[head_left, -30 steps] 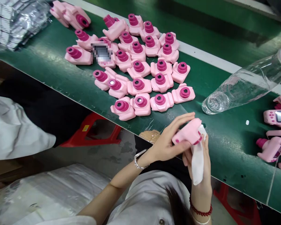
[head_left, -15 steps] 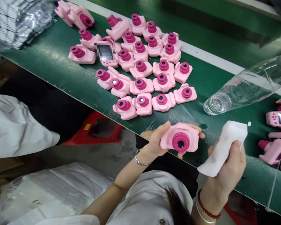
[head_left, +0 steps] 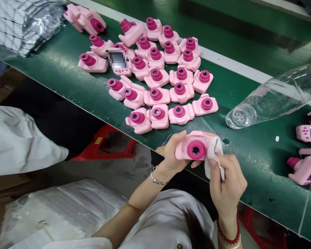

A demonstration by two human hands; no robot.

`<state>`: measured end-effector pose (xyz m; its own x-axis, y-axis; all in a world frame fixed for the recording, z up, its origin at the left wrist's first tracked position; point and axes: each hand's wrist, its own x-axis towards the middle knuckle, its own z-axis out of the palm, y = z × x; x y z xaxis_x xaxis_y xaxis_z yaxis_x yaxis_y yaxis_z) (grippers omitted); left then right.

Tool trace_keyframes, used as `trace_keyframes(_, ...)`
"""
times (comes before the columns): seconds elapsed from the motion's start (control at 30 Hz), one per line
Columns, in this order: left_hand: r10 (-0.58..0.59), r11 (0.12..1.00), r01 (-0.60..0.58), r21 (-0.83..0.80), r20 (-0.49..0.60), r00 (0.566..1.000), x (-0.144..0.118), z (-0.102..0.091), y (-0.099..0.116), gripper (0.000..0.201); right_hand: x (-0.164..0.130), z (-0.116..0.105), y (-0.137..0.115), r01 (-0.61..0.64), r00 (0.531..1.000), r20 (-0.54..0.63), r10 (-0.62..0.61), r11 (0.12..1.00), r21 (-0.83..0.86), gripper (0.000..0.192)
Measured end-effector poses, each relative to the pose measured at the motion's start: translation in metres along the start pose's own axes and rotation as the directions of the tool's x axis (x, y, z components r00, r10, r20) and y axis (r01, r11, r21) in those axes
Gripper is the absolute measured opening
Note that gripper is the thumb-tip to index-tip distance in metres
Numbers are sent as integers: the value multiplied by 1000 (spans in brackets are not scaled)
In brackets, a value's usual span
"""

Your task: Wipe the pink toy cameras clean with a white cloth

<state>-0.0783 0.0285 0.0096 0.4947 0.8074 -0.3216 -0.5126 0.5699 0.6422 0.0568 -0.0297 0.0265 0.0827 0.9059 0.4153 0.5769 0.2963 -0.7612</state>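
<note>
Wrapped round the left side of a pink toy camera (head_left: 186,147) is my left hand (head_left: 173,155), wearing a silver bracelet. The camera's magenta lens faces up toward me, just over the table's front edge. My right hand (head_left: 229,178), with a red beaded bracelet, pinches a white cloth (head_left: 213,157) and presses it on the camera's right end. Folds of the cloth cover that end. Behind my hands, many similar pink cameras (head_left: 157,94) lie in loose rows, most with lenses up; one (head_left: 120,64) shows its screen side.
A clear plastic bottle (head_left: 272,97) lies at the right on the green table (head_left: 238,152). More pink cameras (head_left: 304,167) are at the far right edge. Plastic-wrapped packs (head_left: 28,24) fill the far left corner. A red stool (head_left: 106,143) and another person's sleeve (head_left: 23,138) are at left.
My right hand has moved left and brought the white cloth from beside the camera onto its right end. The left hand still holds the camera, tilted slightly differently.
</note>
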Motion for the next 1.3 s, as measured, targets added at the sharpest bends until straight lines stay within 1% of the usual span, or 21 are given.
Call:
trace_keyframes(0.07,-69,993,74,-93,62,996,5,-3,4,77,-15,-1,3,-167,986,37,163,976,139,15)
trace_keyframes(0.1,-101,985,114,-131,96,990,7,-4,6,76,-22,-3,5,-287,958,32,286,937,198,19)
trace_keyframes(0.13,-127,976,147,-163,127,984,9,-5,8,77,-26,-4,8,-409,907,8,421,876,256,23)
trace_keyframes(0.2,-163,962,195,-190,173,971,10,-7,10,79,-30,-6,12,-588,757,-45,651,710,388,29)
trace_keyframes(0.23,-172,960,208,-190,187,967,10,-7,10,81,-28,-8,14,-625,689,-59,722,633,458,30)
trace_keyframes(0.27,-177,959,213,-186,193,965,9,-7,10,83,-24,-9,14,-633,640,-64,766,573,521,32)
trace_keyframes(0.3,-176,960,212,-181,194,965,9,-7,10,85,-20,-11,14,-622,615,-66,786,535,571,32)
trace_keyframes(0.33,-174,963,207,-169,194,966,8,-6,9,87,-15,-13,13,-602,609,-71,790,518,608,30)
trace_keyframes(0.5,-70,990,84,-109,128,989,6,2,6,89,0,-19,3,-518,660,-112,743,557,649,29)
trace_keyframes(0.53,-79,986,97,-136,128,989,6,4,6,89,0,-18,1,-514,661,-121,741,564,646,29)
trace_keyframes(0.6,-154,951,190,-244,159,975,6,7,6,89,1,-16,0,-510,659,-122,742,560,653,29)
trace_keyframes(0.7,-260,851,327,-412,212,942,6,10,9,83,1,-13,1,-502,657,-111,746,542,674,30)
trace_keyframes(0.8,-293,817,369,-444,232,928,5,12,9,86,2,-13,4,-504,670,-95,737,544,671,29)
trace_keyframes(0.87,-263,864,311,-396,172,949,5,15,7,90,2,-14,5,-513,662,-105,742,551,659,28)
trace_keyframes(0.97,-127,962,125,-241,6,992,6,18,1,93,1,-15,6,-539,620,-176,765,578,613,24)
trace_keyframes(1.03,-44,992,37,-118,-50,998,7,18,-4,95,-4,-16,6,-562,607,-211,766,602,567,25)
trace_keyframes(1.07,-16,998,13,-62,-57,998,7,18,-6,97,-7,-16,6,-570,613,-219,759,617,543,26)
trace_keyframes(1.13,29,999,-27,38,-61,998,8,16,-12,101,-16,-16,5,-574,645,-223,731,656,490,28)
trace_keyframes(1.2,89,990,-81,113,-67,994,8,14,-16,99,-23,-16,4,-546,707,-241,664,731,409,27)
trace_keyframes(1.23,122,984,-111,138,-74,990,7,14,-19,96,-24,-15,2,-509,754,-257,605,785,353,24)
trace_keyframes(1.3,196,967,-177,181,-89,977,6,14,-22,89,-22,-13,-3,-341,886,-256,386,918,204,14)
